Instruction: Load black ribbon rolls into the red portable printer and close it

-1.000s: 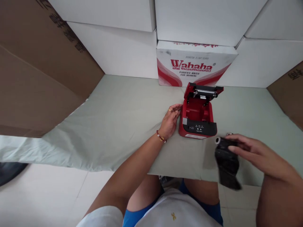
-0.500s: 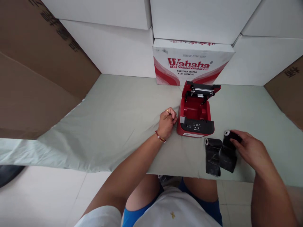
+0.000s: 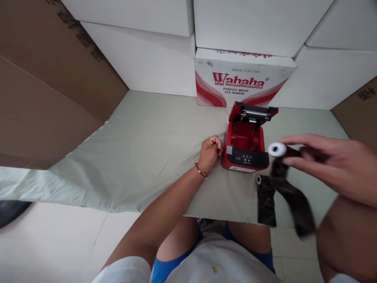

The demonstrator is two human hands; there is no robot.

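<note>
A red and black label printer point(image 3: 246, 159) stands on the cloth with its lid point(image 3: 253, 113) raised and its red inside showing. My left hand point(image 3: 210, 154) rests on the cloth in a loose fist at the printer's left side, with nothing visible in it. Held up in my right hand point(image 3: 326, 157), just right of the printer's front, is a roll of black ribbon point(image 3: 293, 152) with a white core end. Its loose black tail hangs down, blurred by motion. A second black ribbon roll point(image 3: 266, 198) lies partly unrolled near the table's front edge.
Behind the printer stands a white and red water carton point(image 3: 240, 84) against stacked white boxes point(image 3: 141, 59). Brown cardboard boxes point(image 3: 44, 94) flank the left and right sides. A pale green cloth point(image 3: 165, 129) covers the table.
My right hand has lifted one ribbon roll off the cloth, bringing it up and nearer the camera, its tail swinging below. My left hand stays by the printer.
</note>
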